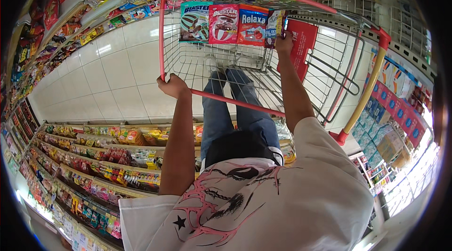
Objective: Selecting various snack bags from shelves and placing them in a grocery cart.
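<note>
A wire shopping cart (235, 101) with a red plastic rim stands before me. My left hand (175, 86) is closed round the rim at its near left corner. Inside the basket, along the far side, several candy bags stand in a row: a teal bag (194, 24) with striped candy pictured, a pink bag (223, 25), and an orange-red and blue bag (252, 27). At the right end of that row is a narrow dark purple packet (270, 30). My right hand (284, 44) reaches into the cart and grips this packet by its right edge; some fingers are hidden.
A red panel (302, 46) and folding wire seat lie right of my right hand. The cart's yellow handle (365, 93) is at the right. Candy shelves (108, 15) run along the far side, and snack shelves (103, 157) behind me. Tiled floor (113, 72) shows at the left.
</note>
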`<control>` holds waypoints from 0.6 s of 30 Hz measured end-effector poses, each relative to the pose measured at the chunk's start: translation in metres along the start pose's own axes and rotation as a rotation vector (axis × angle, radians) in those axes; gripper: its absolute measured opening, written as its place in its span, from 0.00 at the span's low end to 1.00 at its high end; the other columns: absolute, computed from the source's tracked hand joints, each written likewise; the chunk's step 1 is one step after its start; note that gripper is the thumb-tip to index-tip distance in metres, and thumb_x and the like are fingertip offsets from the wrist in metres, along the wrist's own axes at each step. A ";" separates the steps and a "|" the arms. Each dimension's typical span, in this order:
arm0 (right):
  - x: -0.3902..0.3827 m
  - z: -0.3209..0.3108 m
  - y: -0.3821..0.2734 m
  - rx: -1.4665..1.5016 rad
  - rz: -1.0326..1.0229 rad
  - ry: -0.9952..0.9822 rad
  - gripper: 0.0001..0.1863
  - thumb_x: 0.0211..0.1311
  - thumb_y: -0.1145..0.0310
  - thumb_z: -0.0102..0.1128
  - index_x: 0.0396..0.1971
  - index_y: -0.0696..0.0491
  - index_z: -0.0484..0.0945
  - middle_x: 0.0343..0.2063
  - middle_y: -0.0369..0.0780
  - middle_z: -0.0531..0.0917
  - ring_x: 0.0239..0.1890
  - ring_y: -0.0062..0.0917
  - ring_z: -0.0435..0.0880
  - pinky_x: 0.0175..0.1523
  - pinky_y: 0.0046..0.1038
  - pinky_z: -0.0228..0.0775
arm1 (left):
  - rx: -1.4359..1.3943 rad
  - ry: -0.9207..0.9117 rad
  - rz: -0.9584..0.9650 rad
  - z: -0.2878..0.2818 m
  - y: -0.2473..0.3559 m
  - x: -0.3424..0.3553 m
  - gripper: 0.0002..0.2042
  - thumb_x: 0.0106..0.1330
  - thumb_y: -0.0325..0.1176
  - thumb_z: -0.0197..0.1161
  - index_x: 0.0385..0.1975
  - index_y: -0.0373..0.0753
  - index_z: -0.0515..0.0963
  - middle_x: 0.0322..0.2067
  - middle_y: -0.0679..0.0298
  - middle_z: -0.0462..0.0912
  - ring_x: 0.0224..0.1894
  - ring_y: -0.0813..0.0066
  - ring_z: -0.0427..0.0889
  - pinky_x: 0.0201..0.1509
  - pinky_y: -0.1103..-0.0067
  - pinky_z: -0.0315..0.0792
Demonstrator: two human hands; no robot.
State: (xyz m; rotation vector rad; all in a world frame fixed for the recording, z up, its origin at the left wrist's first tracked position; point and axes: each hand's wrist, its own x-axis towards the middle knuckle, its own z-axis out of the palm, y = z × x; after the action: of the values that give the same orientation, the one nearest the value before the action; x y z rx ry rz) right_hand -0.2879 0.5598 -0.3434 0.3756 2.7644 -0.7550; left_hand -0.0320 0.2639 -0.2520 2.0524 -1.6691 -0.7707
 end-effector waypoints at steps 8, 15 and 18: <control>0.006 -0.014 -0.010 -0.056 -0.042 -0.031 0.20 0.53 0.64 0.55 0.47 0.52 0.70 0.34 0.52 0.80 0.40 0.50 0.77 0.47 0.44 0.68 | -0.217 -0.109 -0.161 -0.005 0.036 -0.023 0.11 0.52 0.24 0.50 0.37 0.32 0.67 0.33 0.55 0.70 0.32 0.64 0.69 0.42 0.72 0.65; -0.028 -0.042 -0.056 -0.298 -0.325 -0.042 0.28 0.48 0.68 0.60 0.52 0.51 0.65 0.50 0.47 0.70 0.52 0.43 0.69 0.48 0.41 0.70 | -0.191 -0.076 -0.141 -0.013 0.039 -0.019 0.08 0.52 0.24 0.50 0.33 0.33 0.66 0.31 0.57 0.69 0.27 0.69 0.69 0.33 0.74 0.67; -0.024 -0.023 -0.045 -0.535 -0.595 -0.060 0.28 0.44 0.67 0.63 0.50 0.48 0.68 0.55 0.44 0.61 0.55 0.37 0.64 0.49 0.35 0.71 | -0.224 -0.080 -0.151 -0.015 0.046 -0.024 0.07 0.52 0.24 0.51 0.31 0.34 0.64 0.31 0.58 0.68 0.25 0.70 0.69 0.27 0.74 0.67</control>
State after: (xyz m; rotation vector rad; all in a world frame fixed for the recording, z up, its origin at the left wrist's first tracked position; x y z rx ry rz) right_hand -0.2837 0.5301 -0.2959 -0.5802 2.8785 -0.0931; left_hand -0.0607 0.2768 -0.2080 2.0282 -1.4067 -1.0515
